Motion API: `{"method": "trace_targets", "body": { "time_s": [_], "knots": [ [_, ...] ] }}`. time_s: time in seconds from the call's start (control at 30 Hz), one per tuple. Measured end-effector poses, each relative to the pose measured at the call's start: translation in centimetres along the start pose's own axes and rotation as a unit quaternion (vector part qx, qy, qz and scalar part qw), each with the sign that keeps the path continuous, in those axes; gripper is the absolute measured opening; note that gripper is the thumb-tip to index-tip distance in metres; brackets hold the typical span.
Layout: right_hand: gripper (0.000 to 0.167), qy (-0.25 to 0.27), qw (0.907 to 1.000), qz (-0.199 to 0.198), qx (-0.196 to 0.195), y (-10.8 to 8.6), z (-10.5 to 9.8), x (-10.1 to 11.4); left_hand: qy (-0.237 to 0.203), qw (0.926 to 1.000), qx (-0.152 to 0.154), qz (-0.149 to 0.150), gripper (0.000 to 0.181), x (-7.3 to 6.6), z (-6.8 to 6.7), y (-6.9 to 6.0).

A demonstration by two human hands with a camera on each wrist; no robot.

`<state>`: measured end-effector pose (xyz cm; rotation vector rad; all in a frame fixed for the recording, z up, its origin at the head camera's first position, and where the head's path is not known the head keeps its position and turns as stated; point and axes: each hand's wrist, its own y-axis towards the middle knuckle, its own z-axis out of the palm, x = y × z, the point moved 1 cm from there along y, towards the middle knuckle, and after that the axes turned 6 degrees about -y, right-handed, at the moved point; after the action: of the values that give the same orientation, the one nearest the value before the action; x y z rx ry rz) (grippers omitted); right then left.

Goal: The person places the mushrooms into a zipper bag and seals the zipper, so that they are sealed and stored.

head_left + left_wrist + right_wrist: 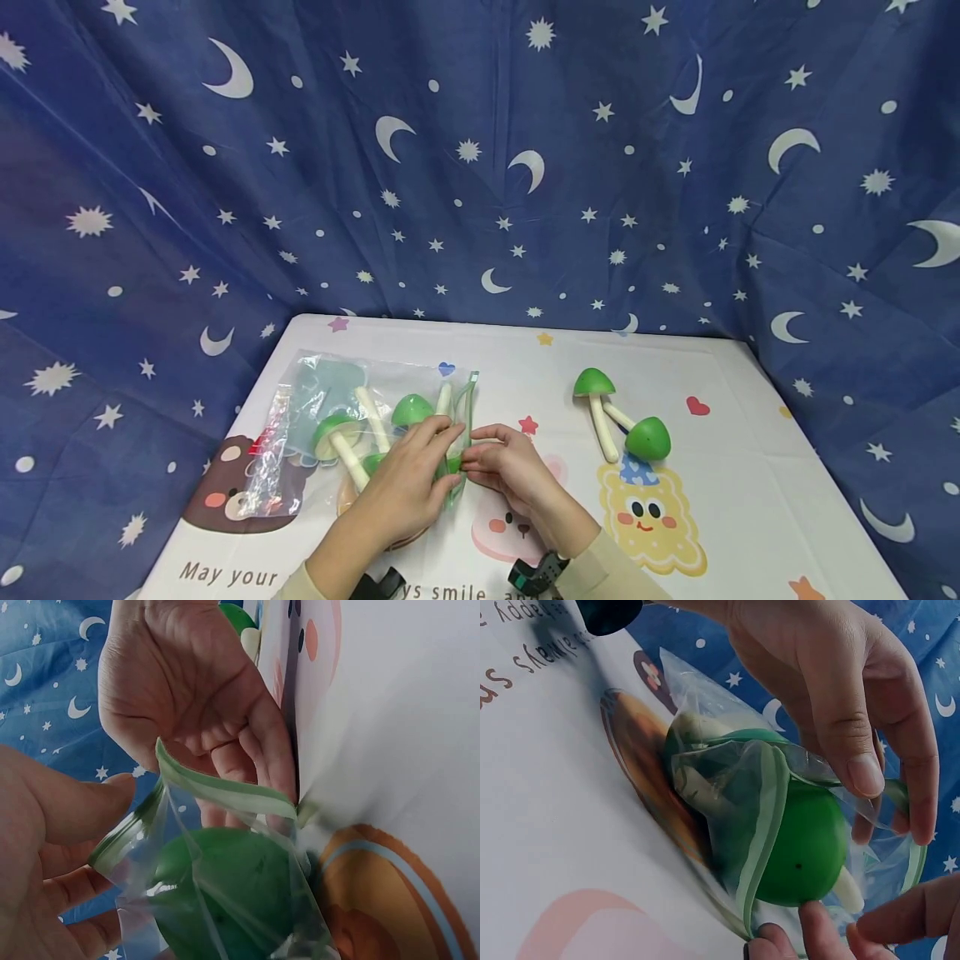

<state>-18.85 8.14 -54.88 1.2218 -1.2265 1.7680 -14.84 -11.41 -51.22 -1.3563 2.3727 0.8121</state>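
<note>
A clear zip bag (390,375) holding several toy mushrooms with green caps and cream stems lies on the left half of the table. My left hand (408,471) is over the bag near its mouth, and in the right wrist view its thumb and fingers hold the bag's side edge. At the parted green zip strip (225,787), my right hand (517,471) has its fingers bent at the opening. In the right wrist view, a right fingertip (817,922) touches a green cap (802,847) just inside the mouth; the other fingers are beside the strip.
Two more mushrooms, one upper (594,383) and one lower (648,439), lie on the table right of my hands, stems close together. The white tablecloth (735,467) has printed cartoons and lettering. A blue curtain (465,192) with moons and stars hangs behind the table.
</note>
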Motion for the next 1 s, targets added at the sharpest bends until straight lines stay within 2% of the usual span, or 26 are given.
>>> {"method": "trace_targets", "body": {
  "time_s": [0.37,0.47,0.7,0.83,1.0],
  "knots": [
    [0.043,-0.006,0.9998,0.004,0.021,-0.02,0.22,0.39,0.003,0.9999,-0.007,0.007,0.067,-0.01,-0.08,-0.08],
    [0.043,0.007,0.9997,0.006,0.021,0.05,0.20,0.41,0.007,0.9999,-0.008,0.006,0.068,0.01,-0.07,-0.07],
    [0.038,0.029,0.9992,0.027,-0.007,0.06,0.13,0.60,0.012,0.9999,-0.009,0.005,0.069,0.03,0.01,-0.08],
    [0.040,0.067,0.9970,0.039,-0.001,0.04,0.23,0.69,0.006,0.9999,0.005,-0.008,0.069,0.02,-0.09,-0.03],
    [0.047,0.122,0.9909,0.052,0.018,0.30,0.59,0.29,-0.007,1.0000,0.003,-0.004,0.069,0.08,-0.12,0.02]
  ]
}}
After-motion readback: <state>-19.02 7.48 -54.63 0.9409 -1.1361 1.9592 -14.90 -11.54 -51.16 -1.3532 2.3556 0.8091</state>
